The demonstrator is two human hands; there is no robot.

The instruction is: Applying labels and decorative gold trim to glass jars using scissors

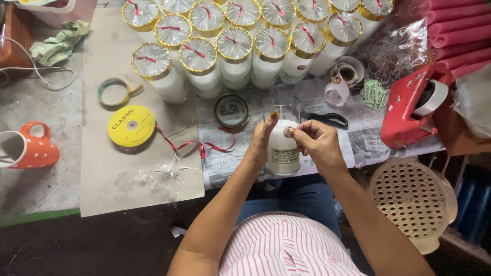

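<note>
Worktable top [36, 168] is grey and scuffed, green strip along its near edge. Brown paper sheet [138, 168] covers the middle, newspaper [327, 94] beside it on the right. Floor [92, 245] below is dark — few scraps on it. Perforated tan stool [411, 202] at right. Light even, soft shadows.
</note>
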